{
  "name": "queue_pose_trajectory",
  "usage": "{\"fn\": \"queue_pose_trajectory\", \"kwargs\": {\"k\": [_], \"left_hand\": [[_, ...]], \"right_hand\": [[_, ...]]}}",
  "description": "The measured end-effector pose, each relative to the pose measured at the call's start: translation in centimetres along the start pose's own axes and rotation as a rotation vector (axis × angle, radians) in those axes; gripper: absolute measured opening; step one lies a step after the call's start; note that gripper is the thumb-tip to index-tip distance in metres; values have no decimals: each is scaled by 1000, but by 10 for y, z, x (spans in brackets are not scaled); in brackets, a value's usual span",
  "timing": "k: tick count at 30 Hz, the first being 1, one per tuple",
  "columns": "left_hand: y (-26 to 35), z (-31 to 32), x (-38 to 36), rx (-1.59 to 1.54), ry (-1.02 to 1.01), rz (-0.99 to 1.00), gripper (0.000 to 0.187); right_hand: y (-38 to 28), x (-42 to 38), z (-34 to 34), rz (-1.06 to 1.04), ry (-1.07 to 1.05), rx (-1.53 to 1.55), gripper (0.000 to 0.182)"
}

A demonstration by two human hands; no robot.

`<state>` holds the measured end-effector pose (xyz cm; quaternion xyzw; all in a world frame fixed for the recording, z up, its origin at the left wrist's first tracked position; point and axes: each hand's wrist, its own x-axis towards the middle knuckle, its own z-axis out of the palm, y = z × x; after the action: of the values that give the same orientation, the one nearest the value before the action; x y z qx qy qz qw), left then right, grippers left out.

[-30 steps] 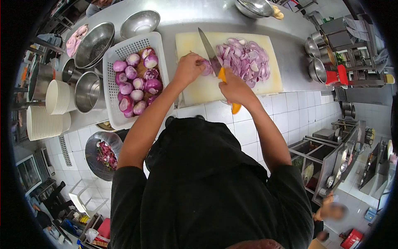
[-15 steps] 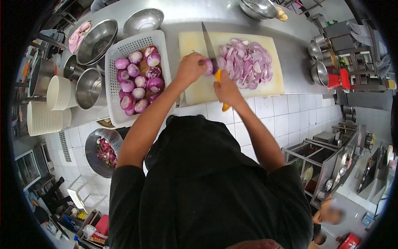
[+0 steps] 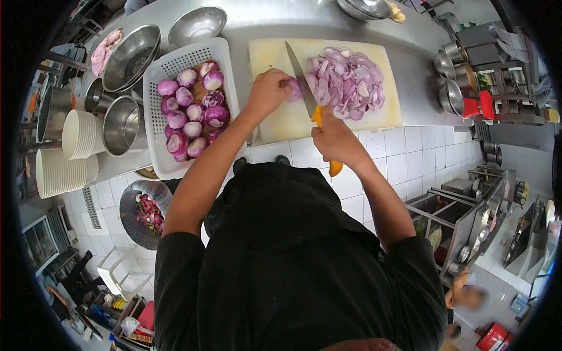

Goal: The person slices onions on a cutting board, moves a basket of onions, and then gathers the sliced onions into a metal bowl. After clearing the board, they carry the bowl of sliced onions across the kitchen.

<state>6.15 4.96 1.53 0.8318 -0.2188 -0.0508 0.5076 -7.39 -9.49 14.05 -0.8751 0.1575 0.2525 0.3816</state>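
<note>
My left hand (image 3: 270, 92) is closed on a purple onion (image 3: 294, 90) on the pale cutting board (image 3: 272, 128). A kitchen knife (image 3: 301, 76) with a yellow handle is gripped in my right hand (image 3: 339, 139). Its blade points away from me, between the held onion and a heap of sliced onion (image 3: 351, 82) on the board's right part. To the left of the board, a white perforated basket (image 3: 153, 126) holds several peeled purple onions (image 3: 193, 130). My fingers partly cover the held onion.
Metal bowls (image 3: 198, 27) and pots (image 3: 124, 126) stand left and behind on the steel table (image 3: 410, 88). Stacked white bowls (image 3: 67, 172) are at the left edge. A lined bin (image 3: 132, 219) with onion scraps is on the floor. Another person (image 3: 459, 289) is at lower right.
My right hand has drawn the knife back towards me and slightly to the right. My left hand stays at the onion. The whole view has shifted slightly.
</note>
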Motion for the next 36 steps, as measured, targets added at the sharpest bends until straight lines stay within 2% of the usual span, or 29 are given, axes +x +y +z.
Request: {"fn": "queue_pose_trajectory", "kwargs": {"k": [1, 4, 8, 11, 15, 21, 25, 27, 31, 32, 36], "left_hand": [[0, 0, -1, 0, 2, -6, 28], [1, 0, -1, 1, 8, -3, 28], [-2, 2, -2, -2, 15, 6, 27], [2, -1, 0, 57, -12, 17, 26], [-2, 1, -1, 110, -5, 51, 27], [1, 0, -2, 91, 16, 39, 27], [5, 0, -2, 45, 25, 2, 26], [8, -2, -3, 52, 10, -26, 25], [0, 0, 0, 109, 4, 62, 27], [1, -1, -1, 121, 6, 67, 27], [4, 0, -2, 124, 20, 34, 25]], "right_hand": [[5, 5, 7, -10, 23, -2, 31], [55, 64, 48, -230, 222, -70, 33], [47, 92, 35, -281, 237, -51, 37], [-4, 48, -6, -75, 53, 65, 38], [-24, 5, -23, -17, -37, 5, 39], [-11, 2, -3, 9, -19, 53, 39], [49, 64, 50, -201, 229, -72, 32], [52, 82, 54, -239, 298, -56, 35], [6, 58, 5, -59, 59, 83, 42], [5, 51, 0, -93, 56, 131, 46], [-20, 10, -18, 34, -15, 21, 43]]}}
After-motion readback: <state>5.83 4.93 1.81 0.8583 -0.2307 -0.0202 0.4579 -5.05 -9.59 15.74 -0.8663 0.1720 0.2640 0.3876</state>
